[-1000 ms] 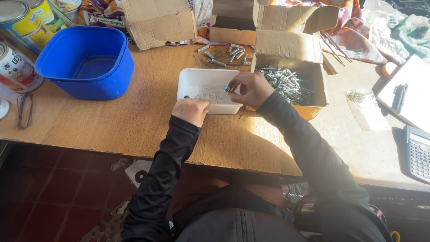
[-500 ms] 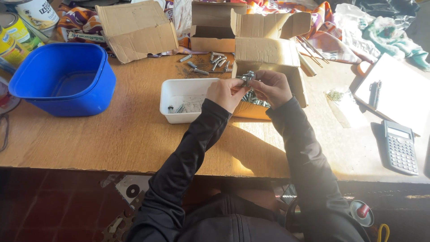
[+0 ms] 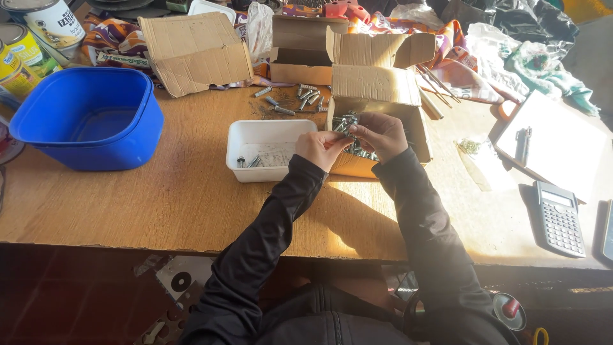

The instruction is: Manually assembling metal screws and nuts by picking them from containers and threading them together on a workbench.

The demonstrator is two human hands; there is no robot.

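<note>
My left hand (image 3: 322,148) and my right hand (image 3: 381,134) meet just right of a white plastic tray (image 3: 246,137). Both grip a small cluster of metal bolts (image 3: 345,122) held between the fingertips. The tray holds a few bolts near its left inner side. Behind my hands stands an open cardboard box (image 3: 377,96) with more metal fasteners inside, mostly hidden by my hands. Loose bolts (image 3: 300,99) lie on the wooden table (image 3: 159,198) behind the tray.
A blue plastic tub (image 3: 89,118) sits at the left, with tins (image 3: 19,61) behind it. A folded cardboard piece (image 3: 195,51) lies at the back. A clipboard with a pen (image 3: 549,144) and a calculator (image 3: 560,217) are at the right. Cloths crowd the far edge.
My left hand left the tray's front edge and rose to join my right hand, which lifted bolts from over the tray. Both now hold them by the box.
</note>
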